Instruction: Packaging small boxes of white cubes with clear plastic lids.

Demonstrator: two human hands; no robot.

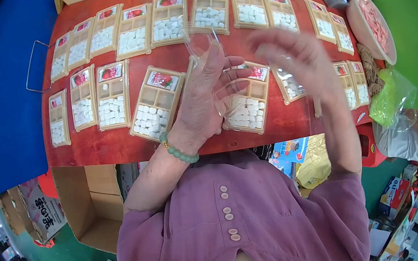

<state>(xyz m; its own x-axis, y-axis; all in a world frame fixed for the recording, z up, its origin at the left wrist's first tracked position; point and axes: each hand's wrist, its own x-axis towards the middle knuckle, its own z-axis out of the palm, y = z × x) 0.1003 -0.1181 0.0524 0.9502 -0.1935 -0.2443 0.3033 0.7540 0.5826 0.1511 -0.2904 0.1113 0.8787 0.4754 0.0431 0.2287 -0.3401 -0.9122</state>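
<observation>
My left hand, with a green bead bracelet on its wrist, holds a clear plastic cover upright between thumb and fingers. Below it, partly hidden, a tan tray of small white pieces lies at the table's near edge. Raised to the right, my right hand is smeared by motion, its fingers unclear. Under it a similar tray is partly covered. To the left of my wrist lies a tilted tray with white pieces, bare compartments and a red strawberry-pictured card.
Several more such trays stand in rows on the red table. At the far right are a bowl of pink pieces and a green plastic bag. An open cardboard box stands below the table at left.
</observation>
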